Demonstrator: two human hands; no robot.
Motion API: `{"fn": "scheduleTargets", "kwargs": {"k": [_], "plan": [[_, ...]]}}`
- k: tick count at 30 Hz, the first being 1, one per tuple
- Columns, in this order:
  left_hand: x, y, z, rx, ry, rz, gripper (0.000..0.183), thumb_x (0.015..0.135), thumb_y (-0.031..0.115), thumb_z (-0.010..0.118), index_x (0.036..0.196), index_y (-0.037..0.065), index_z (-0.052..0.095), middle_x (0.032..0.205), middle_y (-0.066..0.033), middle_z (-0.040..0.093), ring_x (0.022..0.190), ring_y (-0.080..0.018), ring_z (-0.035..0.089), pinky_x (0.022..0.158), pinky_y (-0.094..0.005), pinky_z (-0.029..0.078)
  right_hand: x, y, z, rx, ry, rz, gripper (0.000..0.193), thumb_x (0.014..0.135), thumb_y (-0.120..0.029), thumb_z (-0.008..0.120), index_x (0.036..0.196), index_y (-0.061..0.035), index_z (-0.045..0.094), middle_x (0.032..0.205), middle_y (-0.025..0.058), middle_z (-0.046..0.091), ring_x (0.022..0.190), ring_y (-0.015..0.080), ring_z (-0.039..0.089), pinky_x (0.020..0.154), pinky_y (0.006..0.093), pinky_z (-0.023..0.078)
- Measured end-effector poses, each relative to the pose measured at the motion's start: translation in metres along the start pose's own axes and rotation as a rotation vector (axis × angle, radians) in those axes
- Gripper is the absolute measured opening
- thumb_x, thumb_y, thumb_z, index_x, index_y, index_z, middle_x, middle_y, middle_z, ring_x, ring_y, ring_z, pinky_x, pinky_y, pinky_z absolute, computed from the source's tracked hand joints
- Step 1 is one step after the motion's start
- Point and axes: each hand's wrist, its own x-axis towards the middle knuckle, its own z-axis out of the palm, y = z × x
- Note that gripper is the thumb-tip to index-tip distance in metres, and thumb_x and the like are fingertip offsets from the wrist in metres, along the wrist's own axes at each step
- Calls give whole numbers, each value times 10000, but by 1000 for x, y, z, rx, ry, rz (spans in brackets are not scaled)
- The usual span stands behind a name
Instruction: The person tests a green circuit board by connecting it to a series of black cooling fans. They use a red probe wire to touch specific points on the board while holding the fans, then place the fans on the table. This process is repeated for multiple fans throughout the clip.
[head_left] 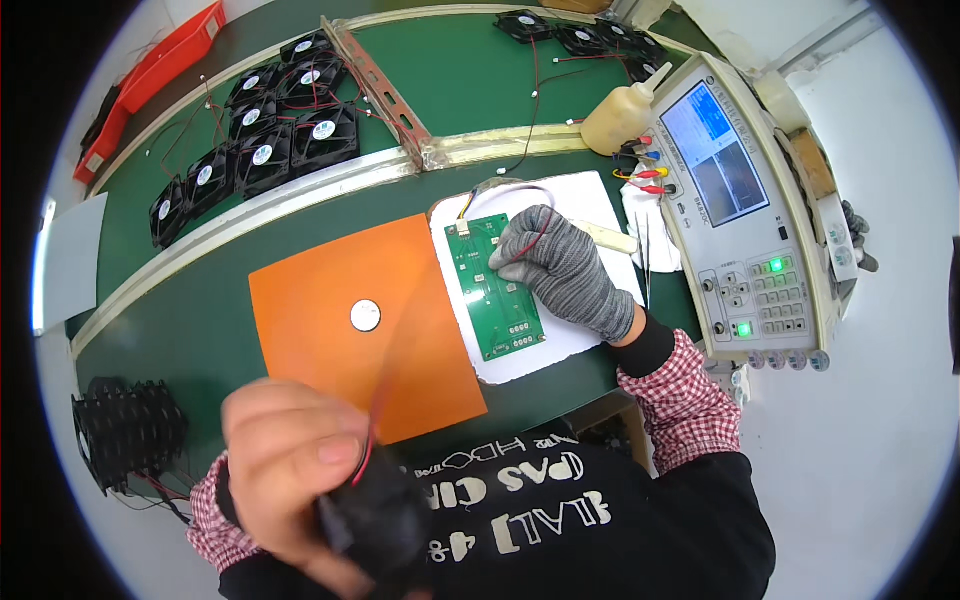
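My bare left hand (290, 455), close to the camera and blurred, is closed around a black fan (375, 525) with red and black wires (364, 455) running up from it. In a grey knit glove, my right hand (570, 265) is over the right side of a green circuit board (485, 295). Its fingertips are pinched together; a thin red and dark wire (542, 232) curves over the glove to them, and the wire's end is hidden. A white connector (463, 228) with coloured wires sits at the board's upper left corner. The board lies on a white pad (575, 345).
An orange mat (320, 285) with a round white disc (366, 315) lies left of the pad. Several black fans (262, 155) stand behind a metal rail. A test instrument (745, 205) with a lit screen, a squeeze bottle (620, 118) and tweezers (646, 262) are at right. Stacked fans (128, 435) sit at left.
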Motion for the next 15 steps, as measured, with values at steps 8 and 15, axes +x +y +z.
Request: {"fn": "scheduleTargets", "kwargs": {"k": [8, 15], "plan": [[6, -3, -11, -1583, -137, -554, 659, 850, 517, 627, 1162, -52, 514, 947, -247, 638, 846, -362, 639, 743, -473, 533, 1, 1, -3, -117, -34, -53, 165, 733, -24, 762, 883, -66, 711, 900, 64, 614, 880, 218, 623, 800, 325, 520], [25, -22, -3, 381, 232, 155, 765, 798, 589, 680, 1220, -32, 536, 1036, -245, 641, 909, -363, 644, 809, -448, 536, 1, -9, 1, -335, -15, -103, 108, 758, -102, 731, 853, -104, 679, 871, 59, 655, 871, 269, 629, 799, 398, 488]]}}
